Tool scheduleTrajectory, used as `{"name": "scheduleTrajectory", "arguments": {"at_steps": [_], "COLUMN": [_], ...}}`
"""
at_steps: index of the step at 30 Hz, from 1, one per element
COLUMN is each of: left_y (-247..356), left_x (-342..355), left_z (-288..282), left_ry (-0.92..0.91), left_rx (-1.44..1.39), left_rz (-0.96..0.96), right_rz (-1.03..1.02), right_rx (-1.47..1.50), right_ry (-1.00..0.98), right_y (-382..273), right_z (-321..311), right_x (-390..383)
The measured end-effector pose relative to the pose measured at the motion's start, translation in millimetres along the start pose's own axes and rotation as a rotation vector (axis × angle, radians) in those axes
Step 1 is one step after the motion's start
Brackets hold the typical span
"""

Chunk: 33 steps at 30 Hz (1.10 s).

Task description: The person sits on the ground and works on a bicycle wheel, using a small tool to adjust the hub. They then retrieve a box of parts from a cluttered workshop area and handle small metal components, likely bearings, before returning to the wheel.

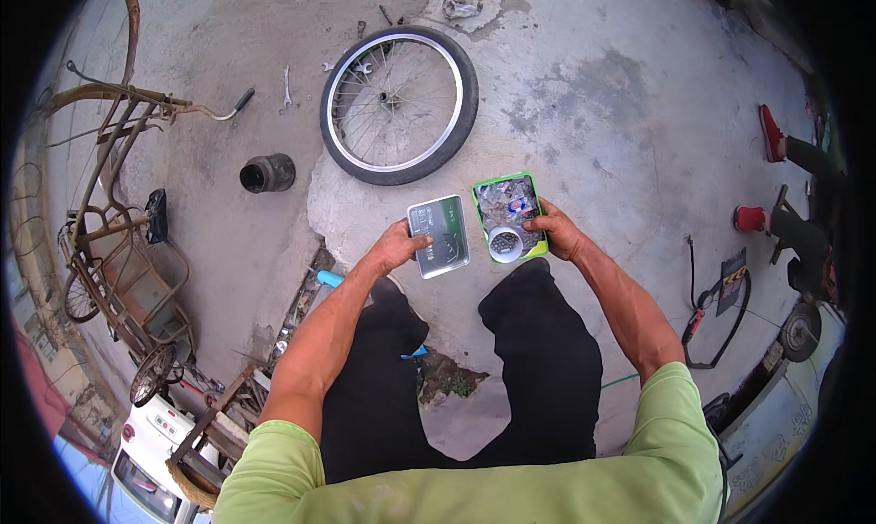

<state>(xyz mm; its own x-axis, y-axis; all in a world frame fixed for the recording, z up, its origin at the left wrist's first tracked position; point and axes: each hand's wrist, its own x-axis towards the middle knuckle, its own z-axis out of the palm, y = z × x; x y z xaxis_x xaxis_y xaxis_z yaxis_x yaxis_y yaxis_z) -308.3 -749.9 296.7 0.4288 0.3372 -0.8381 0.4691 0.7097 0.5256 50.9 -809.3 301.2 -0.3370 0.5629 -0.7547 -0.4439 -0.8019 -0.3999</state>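
Observation:
My left hand [399, 246] is closed on the edge of a shallow metal lid [449, 252], thumb on its silvery face with dark green markings. In my right hand [557, 229] is a green-rimmed tin [476, 205], gripped by its right side with the thumb over the rim. Inside the tin are small grey pieces and a white round cup [505, 243] full of what look like small metal balls. Lid and tin are held side by side above my knees. Just beyond them a bicycle wheel [399, 173] with a black tyre lies flat on the ground.
Left of the wheel are a dark metal can [266, 173] and a wrench [287, 86]. A rusty tricycle frame [109, 141] stands at far left. To the right are another person's red shoe [751, 218] and a floor pump [730, 282]. Broken concrete [452, 378] lies between my feet.

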Motion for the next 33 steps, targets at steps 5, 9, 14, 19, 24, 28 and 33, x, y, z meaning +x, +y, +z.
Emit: {"name": "scheduleTrajectory", "arguments": {"at_steps": [5, 9, 14, 19, 24, 28, 33], "left_y": [-113, -160, -156, -164, -170, -142, -126], "left_x": [170, 247, 281, 282, 272, 246, 249], "left_z": [7, -2, -25, -23, -23, -4, -5], "left_ry": [-0.005, -0.095, -0.155, -0.053, 0.151, 0.143, 0.032], "left_rx": [0.041, 0.107, 0.505, 0.782, 1.132, 1.176, 1.291], "left_rz": [-0.006, 0.013, 0.036, -0.018, 0.157, 0.118, 0.163], "right_rz": [0.05, 0.074, 0.068, 0.065, -0.014, -0.082, -0.263], "right_rx": [-0.151, -0.22, -0.195, -0.244, -0.473, -1.014, -1.522], "right_ry": [0.013, 0.016, -0.004, 0.075, 0.228, 0.466, 0.65], "right_y": [94, 145, 178, 203, 201, 190, 206], "right_z": [-117, -169, -207, -221, -197, -171, -146], "right_x": [116, 156, 162, 165, 169, 146, 135]}}
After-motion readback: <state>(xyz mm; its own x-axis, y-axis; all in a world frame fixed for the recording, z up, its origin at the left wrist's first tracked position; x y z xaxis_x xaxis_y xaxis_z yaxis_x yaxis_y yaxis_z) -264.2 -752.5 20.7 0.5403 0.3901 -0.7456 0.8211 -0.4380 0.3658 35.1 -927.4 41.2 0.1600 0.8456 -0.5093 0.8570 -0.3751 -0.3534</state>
